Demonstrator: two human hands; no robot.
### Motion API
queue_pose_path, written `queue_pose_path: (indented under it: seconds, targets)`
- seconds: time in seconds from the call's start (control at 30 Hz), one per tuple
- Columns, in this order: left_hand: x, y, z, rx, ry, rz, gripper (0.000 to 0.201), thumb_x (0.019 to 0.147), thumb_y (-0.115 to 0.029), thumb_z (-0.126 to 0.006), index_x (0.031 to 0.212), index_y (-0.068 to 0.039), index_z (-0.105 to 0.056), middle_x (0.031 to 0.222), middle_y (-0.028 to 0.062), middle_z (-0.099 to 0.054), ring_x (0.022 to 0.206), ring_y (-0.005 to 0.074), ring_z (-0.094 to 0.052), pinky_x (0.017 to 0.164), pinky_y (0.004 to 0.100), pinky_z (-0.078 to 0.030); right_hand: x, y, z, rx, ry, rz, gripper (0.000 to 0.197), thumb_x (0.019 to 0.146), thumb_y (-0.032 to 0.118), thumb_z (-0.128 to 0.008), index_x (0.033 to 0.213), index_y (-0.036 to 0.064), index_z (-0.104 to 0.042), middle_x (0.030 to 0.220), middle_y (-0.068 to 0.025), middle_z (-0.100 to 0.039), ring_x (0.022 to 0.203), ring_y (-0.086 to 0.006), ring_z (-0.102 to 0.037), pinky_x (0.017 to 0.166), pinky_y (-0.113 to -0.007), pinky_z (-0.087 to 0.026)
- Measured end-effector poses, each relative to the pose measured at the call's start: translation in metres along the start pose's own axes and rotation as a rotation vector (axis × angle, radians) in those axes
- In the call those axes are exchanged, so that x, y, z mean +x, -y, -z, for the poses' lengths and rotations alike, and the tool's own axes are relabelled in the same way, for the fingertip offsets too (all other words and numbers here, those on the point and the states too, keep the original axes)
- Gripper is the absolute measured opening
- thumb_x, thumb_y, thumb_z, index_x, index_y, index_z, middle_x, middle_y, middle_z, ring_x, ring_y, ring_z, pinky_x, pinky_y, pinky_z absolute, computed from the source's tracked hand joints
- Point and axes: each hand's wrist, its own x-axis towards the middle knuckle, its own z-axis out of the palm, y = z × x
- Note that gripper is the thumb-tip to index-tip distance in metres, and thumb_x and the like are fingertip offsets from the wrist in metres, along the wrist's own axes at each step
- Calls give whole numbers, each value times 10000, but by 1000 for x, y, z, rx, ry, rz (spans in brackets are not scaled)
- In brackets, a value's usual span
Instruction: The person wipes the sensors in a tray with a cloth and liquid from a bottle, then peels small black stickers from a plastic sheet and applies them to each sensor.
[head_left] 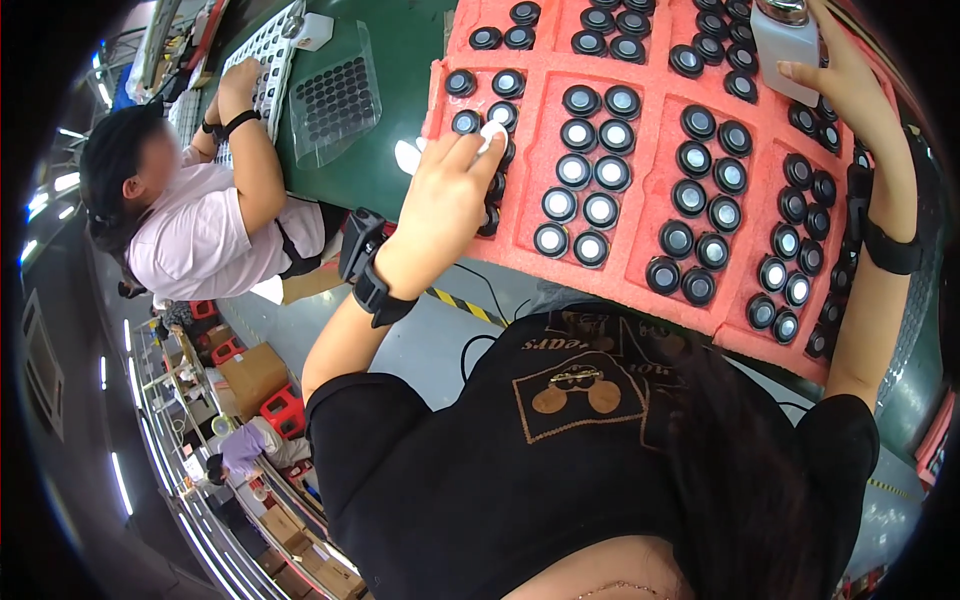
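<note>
My left hand [448,188] is closed on a white wipe [494,134], likely cloth or tissue. One end of it shows at the fingertips and another sticks out on the left side. The fingertips press down over the leftmost group of round black parts with silvery round centres [575,170], hiding some of them. These parts sit in paired rows in the pockets of a pink foam tray [646,120]. At the upper right my right hand [850,85] grips a translucent white bottle [783,50] with a metal top, held above the tray's far right pockets.
Left of the tray, a clear sheet of black discs [336,95] lies on the green table [405,60]. A co-worker [200,220] works at a white tray [268,55] on the far left. Bubble wrap [915,300] hangs at the right edge.
</note>
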Motion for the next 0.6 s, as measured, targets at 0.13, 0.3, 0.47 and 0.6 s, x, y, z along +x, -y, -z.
queue_pose_path:
  seconds: [0.13, 0.3, 0.47, 0.6]
  targets:
    - [-16, -9, 2, 36, 31, 4, 405, 650, 21, -512, 1052, 46, -559, 822, 107, -510, 779, 256, -495, 720, 347, -414, -1, 1, -2, -2, -6, -25, 697, 584, -61, -697, 1213, 5, -403, 1109, -165, -533, 1083, -252, -495, 927, -309, -376]
    - [-30, -17, 4, 38, 23, 0, 404, 652, 7, -513, 1051, 55, -554, 826, 112, -500, 778, 250, -486, 709, 342, -408, 1, -2, -2, 38, 0, -20, 689, 584, -60, -695, 1206, 7, -407, 1101, -166, -537, 1083, -256, -496, 922, -314, -380]
    - [-41, -31, 15, 21, 122, 60, 412, 635, 17, -514, 1043, 55, -552, 843, 121, -506, 779, 256, -484, 712, 349, -406, 6, -27, -1, -34, -36, 141, 644, 582, 7, -718, 1162, 11, -438, 1061, -170, -547, 1043, -279, -518, 892, -331, -400]
    - [-46, -33, 31, -147, 138, 78, 420, 626, 73, -532, 1040, 15, -578, 862, 129, -528, 783, 280, -508, 693, 356, -425, 25, -89, -23, -80, -146, 321, 751, 643, 44, -686, 1312, 57, -345, 1220, -142, -490, 1115, -238, -490, 909, -319, -403]
